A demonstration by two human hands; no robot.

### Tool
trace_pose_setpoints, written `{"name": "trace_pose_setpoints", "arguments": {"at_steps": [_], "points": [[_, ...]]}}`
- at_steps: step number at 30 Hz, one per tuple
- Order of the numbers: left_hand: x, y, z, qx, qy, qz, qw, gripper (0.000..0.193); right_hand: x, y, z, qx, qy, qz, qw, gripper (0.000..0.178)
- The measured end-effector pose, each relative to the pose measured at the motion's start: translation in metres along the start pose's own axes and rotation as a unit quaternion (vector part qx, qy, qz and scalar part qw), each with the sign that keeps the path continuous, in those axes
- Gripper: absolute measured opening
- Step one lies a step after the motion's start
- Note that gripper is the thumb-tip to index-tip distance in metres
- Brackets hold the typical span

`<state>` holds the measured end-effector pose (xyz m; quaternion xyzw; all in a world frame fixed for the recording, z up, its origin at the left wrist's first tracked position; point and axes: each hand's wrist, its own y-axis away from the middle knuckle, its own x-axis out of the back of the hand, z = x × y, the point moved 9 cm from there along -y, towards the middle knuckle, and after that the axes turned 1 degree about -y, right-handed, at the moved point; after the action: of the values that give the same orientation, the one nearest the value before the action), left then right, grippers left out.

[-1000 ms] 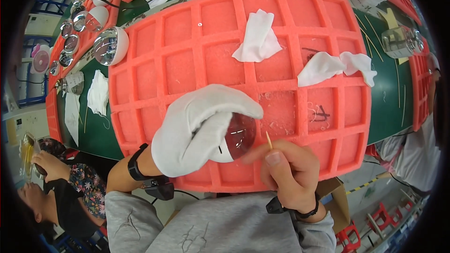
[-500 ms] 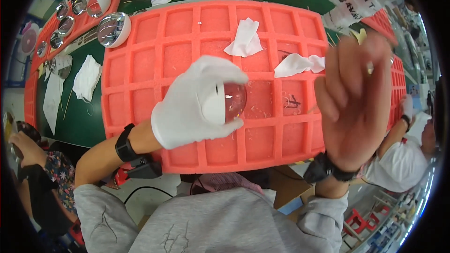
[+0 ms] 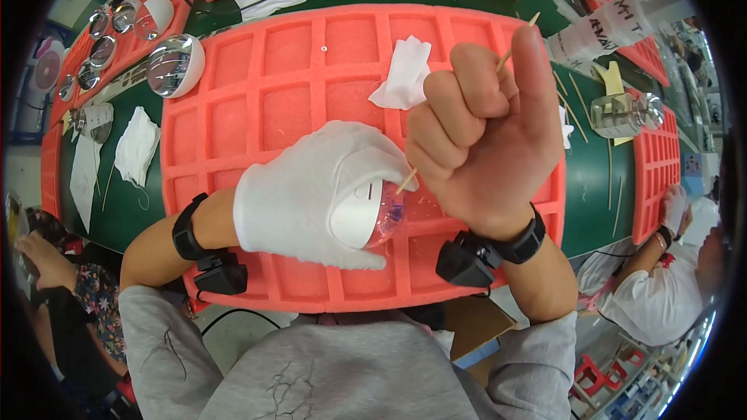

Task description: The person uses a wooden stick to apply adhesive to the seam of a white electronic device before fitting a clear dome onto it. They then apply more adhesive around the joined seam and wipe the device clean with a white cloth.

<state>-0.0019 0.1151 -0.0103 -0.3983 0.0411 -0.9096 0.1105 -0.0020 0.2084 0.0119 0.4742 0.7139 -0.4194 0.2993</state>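
My left hand (image 3: 299,194), in a white glove, is closed round a half-ball glass lens (image 3: 358,218) with a white band and a clear domed side turned right. It holds the lens over the front part of a red foam tray (image 3: 323,302) with square pockets. My bare right hand (image 3: 486,136) is closed on a thin wooden stick (image 3: 406,180), palm side up. The stick's upper end pokes out past the thumb. Its lower end is at the lens's upper edge by my left fingertips; whether it touches the glass I cannot tell.
A folded white cloth (image 3: 405,70) lies on the tray, another (image 3: 138,145) on the green table. A larger lens (image 3: 175,66) sits at the tray's far left corner. Right are a clear glass bottle (image 3: 615,115) and loose sticks (image 3: 576,97). Co-workers sit on both sides.
My right hand has come left and in toward the lens, with the stick now plainly showing in its grip. My left hand has lowered slightly toward me, still holding the lens.
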Motion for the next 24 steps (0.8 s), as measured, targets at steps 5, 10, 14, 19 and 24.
{"name": "trace_pose_setpoints", "arguments": {"at_steps": [5,10,14,19,24], "points": [[-0.004,0.0,-0.002,0.012,0.071,-0.015,0.997,0.061,-0.014,0.009,0.009,0.008,-0.021,0.01,1.0,0.059],[-0.01,0.005,-0.009,0.031,0.142,-0.042,0.989,0.063,-0.012,0.014,0.019,0.029,-0.004,-0.023,0.999,0.06],[-0.008,0.001,-0.002,-0.013,0.114,-0.026,0.993,0.063,-0.017,0.019,0.016,0.051,0.007,-0.081,0.995,0.061],[-0.009,0.001,-0.002,-0.001,0.135,-0.004,0.991,0.063,-0.03,0.028,0.006,0.061,0.043,-0.129,0.989,0.063],[-0.005,-0.004,0.01,-0.02,0.027,-0.009,0.999,0.059,-0.032,0.03,-0.055,0.131,0.463,0.13,0.867,0.052]]}}
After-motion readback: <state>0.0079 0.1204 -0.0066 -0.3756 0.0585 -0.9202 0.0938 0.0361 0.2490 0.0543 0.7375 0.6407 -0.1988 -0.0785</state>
